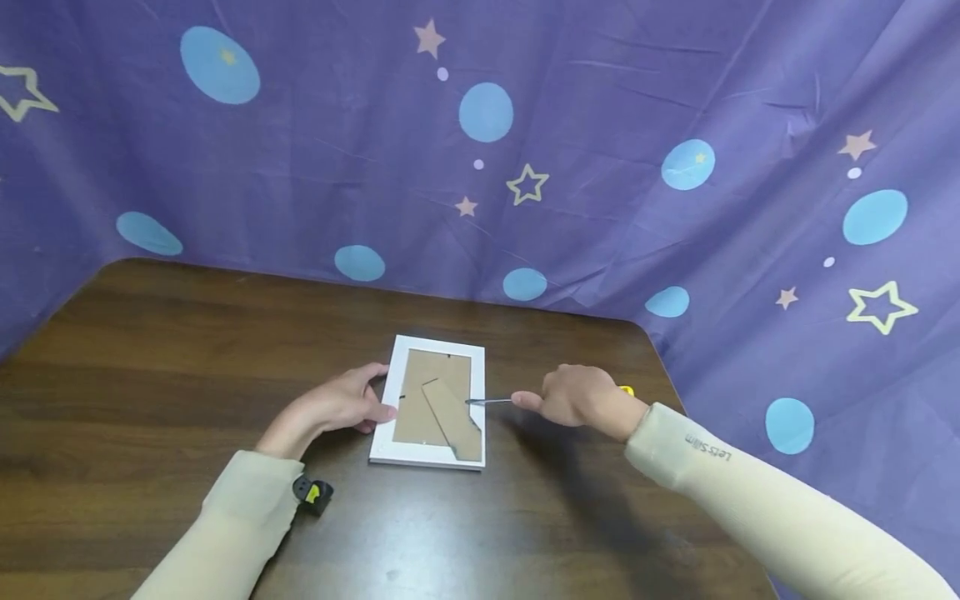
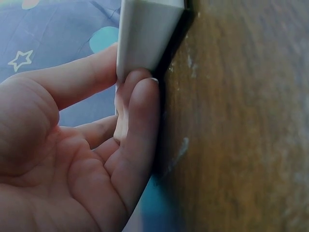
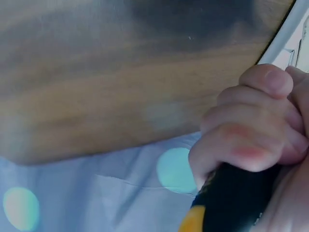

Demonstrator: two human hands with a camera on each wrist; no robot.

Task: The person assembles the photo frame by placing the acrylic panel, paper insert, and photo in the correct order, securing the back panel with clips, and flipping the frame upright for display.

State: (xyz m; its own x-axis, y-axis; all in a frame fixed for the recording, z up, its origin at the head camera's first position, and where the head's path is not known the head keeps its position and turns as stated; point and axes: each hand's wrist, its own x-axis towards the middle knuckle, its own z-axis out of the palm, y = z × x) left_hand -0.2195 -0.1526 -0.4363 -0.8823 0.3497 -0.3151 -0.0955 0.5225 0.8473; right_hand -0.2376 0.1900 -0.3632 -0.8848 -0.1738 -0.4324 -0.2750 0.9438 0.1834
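A white picture frame (image 1: 427, 453) lies face down on the table, its brown backing board (image 1: 414, 421) and slanted stand flap (image 1: 447, 408) facing up. Small dark tabs show along the backing's edges. My left hand (image 1: 341, 402) grips the frame's left side, thumb on the border; in the left wrist view its fingers curl against the side wall. From the right, my right hand (image 1: 579, 395) holds a screwdriver (image 1: 495, 401), its metal tip at the backing's right inner edge. In the right wrist view, bent fingers wrap the black and yellow handle (image 3: 244, 198).
The dark brown wooden table (image 1: 187, 350) extends around the frame, with a rounded far right corner. Behind it hangs a purple curtain (image 1: 300, 150) with stars and blue ovals. A small black device (image 1: 313, 493) sits at the left wrist.
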